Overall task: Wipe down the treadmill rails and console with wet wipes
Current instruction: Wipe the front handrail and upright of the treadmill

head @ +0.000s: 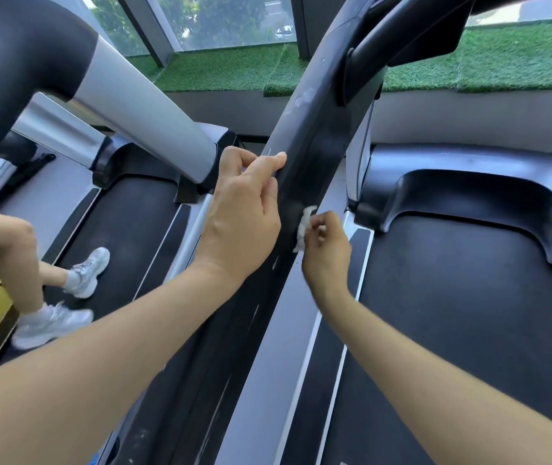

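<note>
A long dark treadmill rail slopes down the middle of the view, streaked with pale smudges. My left hand grips its left edge, thumb on top and fingers curled round the side. My right hand pinches a crumpled white wet wipe and presses it against the rail's right side, just below my left hand. The console is out of view above.
The black belt of this treadmill lies to the right, with its motor cover ahead. On the neighbouring treadmill at left stands another person in white sneakers. Green artificial turf and windows lie beyond.
</note>
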Motion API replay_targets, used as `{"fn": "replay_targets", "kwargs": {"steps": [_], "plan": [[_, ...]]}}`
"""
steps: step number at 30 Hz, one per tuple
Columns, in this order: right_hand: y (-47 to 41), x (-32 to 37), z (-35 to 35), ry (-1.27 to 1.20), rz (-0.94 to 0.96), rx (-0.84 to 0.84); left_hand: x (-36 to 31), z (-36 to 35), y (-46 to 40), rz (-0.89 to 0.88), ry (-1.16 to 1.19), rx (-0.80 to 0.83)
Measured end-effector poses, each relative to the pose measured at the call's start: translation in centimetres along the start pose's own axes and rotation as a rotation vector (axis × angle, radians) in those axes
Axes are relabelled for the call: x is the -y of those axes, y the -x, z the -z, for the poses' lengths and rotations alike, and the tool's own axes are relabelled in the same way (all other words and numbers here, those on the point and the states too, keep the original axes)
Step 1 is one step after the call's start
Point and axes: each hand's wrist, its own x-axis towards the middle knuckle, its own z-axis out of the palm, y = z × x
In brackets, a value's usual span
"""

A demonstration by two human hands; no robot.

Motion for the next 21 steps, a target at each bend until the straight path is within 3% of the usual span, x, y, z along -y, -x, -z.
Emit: {"fn": "replay_targets", "kwargs": {"steps": [6,14,19,21], "plan": [[-8.6,1.0,0.3,0.094,-0.081,-0.145,0.0,-0.1,0.0,-0.003,0.02,-0.004],[2.0,-2.0,0.3,-0.006,-0.138,0.11,-0.1,0.0,0.0,0.008,-0.004,0.007],[-6.5,-1.0,0.0,-0.009,-0.154,-0.035,0.1,0.0,-0.1,-0.011,0.0,0.004],[-9.5,-0.7,0.4,0.123,-0.105,-0.096,0.1,0.0,-0.1,-0.013,0.002,0.006]]}}
